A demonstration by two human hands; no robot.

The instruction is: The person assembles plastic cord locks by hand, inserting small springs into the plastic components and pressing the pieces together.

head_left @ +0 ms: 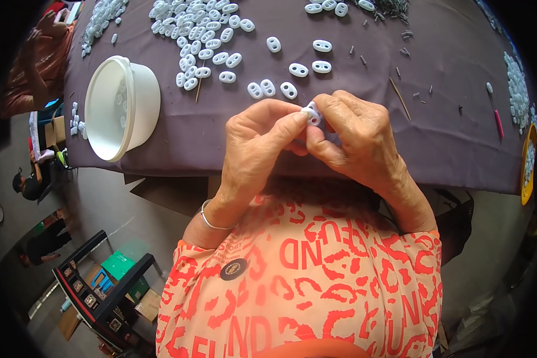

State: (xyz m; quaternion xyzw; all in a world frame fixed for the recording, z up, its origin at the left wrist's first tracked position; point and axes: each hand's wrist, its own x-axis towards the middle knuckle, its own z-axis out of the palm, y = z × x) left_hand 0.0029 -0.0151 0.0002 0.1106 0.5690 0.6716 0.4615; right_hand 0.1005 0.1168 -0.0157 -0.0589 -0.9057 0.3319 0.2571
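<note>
My left hand (262, 128) and my right hand (358, 131) meet above the near part of the cloth-covered table. Between their fingertips they pinch a small white two-holed cord lock (314, 118), partly covered by the thumbs and fingers. It is tilted, and its holes show in part. Just beyond the hands lie several loose white two-holed oval pieces, among them an oval piece (289, 90) close to my left fingers. Farther off, a large heap of the same ovals (197, 27) spreads out. Small metal springs (391, 7) are piled at the far right, with some scattered nearer.
A white plastic tub (143, 104) lies tipped at the left, small white parts inside. One thin wooden stick (401, 98) rests right of my hands. Farther right are a pink-handled tool (499, 123), small white parts (517, 92) and a yellow tray (526, 179). Another person's arm (39, 71) shows at left.
</note>
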